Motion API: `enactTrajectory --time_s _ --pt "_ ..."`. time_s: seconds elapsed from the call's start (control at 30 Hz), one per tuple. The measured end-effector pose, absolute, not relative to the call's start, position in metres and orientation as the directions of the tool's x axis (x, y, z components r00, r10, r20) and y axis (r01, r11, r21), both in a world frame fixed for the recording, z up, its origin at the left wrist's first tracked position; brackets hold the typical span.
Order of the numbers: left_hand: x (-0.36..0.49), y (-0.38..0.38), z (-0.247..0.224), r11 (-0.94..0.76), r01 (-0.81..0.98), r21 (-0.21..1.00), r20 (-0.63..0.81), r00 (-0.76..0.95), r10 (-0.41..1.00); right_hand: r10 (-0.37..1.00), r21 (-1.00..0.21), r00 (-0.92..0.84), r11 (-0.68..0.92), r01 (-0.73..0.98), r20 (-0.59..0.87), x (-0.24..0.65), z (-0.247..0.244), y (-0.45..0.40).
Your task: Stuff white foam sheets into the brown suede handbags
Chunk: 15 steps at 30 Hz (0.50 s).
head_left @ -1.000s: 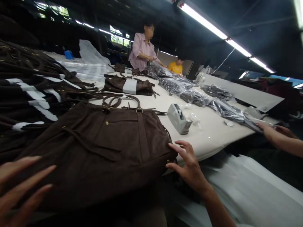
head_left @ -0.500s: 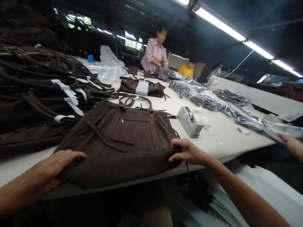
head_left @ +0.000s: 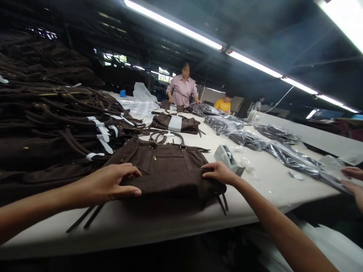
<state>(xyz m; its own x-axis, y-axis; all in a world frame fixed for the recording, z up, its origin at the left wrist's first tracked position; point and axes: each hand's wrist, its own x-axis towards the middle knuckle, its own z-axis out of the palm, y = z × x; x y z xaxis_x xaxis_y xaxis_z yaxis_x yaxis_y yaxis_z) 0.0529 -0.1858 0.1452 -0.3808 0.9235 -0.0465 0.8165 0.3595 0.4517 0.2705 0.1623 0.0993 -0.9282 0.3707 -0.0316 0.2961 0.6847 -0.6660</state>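
Observation:
A dark brown bag [head_left: 170, 177] lies on the white table [head_left: 136, 230], its handles pointing away and its lower part folded up over the front. My left hand [head_left: 119, 181] grips the left end of the fold between thumb and fingers. At the right end, my right hand [head_left: 217, 173] pinches the same folded part. Thin brown straps hang from both sides of the bag toward the table's near edge. Just right of the bag stands a grey tape dispenser [head_left: 228, 160]. Behind it lies a folded bag [head_left: 176, 122] with a pale band around it.
Brown bags with white-wrapped handles [head_left: 70, 124] are piled at the left. Plastic-wrapped bags [head_left: 246, 138] run across the right side. A person in a pink shirt [head_left: 183, 90] stands at the far side. Another person's hands [head_left: 353, 183] touch a wrapped bag at the right edge.
The bag's lower part has been folded upward and away. Both hands have come closer together with it. The view has tilted up, and the person in pink has straightened.

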Motion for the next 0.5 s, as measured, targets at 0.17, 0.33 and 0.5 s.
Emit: enactTrajectory --time_s 0.17,0.33,0.5 --pt "0.076 -0.188 0.114 0.369 0.847 0.384 -0.007 -0.397 0.918 0.384 -0.572 -0.922 0.749 0.335 -0.037 0.266 0.103 0.157" --pt "0.081 -0.196 0.095 0.320 0.879 0.355 0.072 -0.366 0.928 0.388 -0.640 -0.915 0.677 0.364 -0.110 0.262 0.100 0.164" --pt "0.102 -0.191 0.086 0.344 0.899 0.272 0.024 -0.364 0.931 0.329 -0.695 -0.928 0.626 0.352 -0.174 0.256 0.098 0.167"
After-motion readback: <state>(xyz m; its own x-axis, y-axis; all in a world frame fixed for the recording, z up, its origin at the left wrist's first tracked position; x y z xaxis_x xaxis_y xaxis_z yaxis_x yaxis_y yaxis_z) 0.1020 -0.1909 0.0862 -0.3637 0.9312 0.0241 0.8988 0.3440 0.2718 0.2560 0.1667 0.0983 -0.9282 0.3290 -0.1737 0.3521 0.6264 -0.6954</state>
